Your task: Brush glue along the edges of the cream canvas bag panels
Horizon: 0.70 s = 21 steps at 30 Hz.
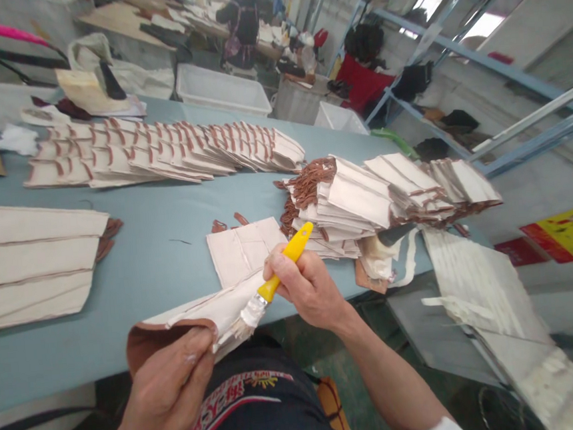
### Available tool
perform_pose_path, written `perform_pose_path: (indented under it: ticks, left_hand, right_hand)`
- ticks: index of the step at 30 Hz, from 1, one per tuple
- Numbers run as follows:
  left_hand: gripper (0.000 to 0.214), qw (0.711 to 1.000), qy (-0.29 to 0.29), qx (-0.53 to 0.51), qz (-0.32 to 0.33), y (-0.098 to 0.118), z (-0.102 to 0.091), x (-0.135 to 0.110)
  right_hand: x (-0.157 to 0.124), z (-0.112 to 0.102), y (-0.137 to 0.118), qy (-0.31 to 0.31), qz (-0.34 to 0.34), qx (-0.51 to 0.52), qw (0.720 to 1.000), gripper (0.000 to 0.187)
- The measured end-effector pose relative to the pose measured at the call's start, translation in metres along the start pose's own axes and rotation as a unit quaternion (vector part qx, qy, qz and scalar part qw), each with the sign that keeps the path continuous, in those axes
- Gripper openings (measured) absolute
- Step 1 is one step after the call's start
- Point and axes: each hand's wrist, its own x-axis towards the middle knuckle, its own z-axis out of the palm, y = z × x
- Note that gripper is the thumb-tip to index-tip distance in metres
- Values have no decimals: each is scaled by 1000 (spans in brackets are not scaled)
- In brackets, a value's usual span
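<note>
My right hand (309,286) is closed around a yellow-handled paintbrush (290,255). Its bristles, coated in white paste, touch a cream panel (189,312) near the table's front edge. That panel is curled over, so its brown underside shows. With fingers closed on its near edge, my left hand (174,385) grips the same panel; the thumb is partly hidden. Just beyond lies a flat cream piece (242,249) with brown tabs. A thick stack of cream pieces with brown strips (355,195) stands to the right of it.
A long fanned row of cream pieces (160,152) lies along the table's far side. More cream panels (30,264) are at the left. White bins (223,90) stand behind the blue-grey table (151,220). Blue metal shelving (478,57) rises at the right, and a person (243,28) sits farther back.
</note>
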Motion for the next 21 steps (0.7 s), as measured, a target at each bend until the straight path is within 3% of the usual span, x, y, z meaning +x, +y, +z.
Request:
perform_pose_path:
  ticks: [5, 10, 14, 21]
  left_hand:
    - [15, 999, -20, -18, 23, 5, -2, 14]
    - [23, 998, -44, -34, 21, 0, -7, 15]
    - [24, 999, -33, -33, 1, -3, -8, 11]
    - [30, 998, -24, -48, -31, 3, -7, 18]
  right_hand:
    - [16, 3, -20, -83, -62, -76, 992, 38]
    - [17, 17, -37, -108, -97, -44, 988, 38]
    - [13, 22, -31, -46, -98, 10, 994, 38]
    - [3, 36, 4, 49, -58, 99, 992, 53]
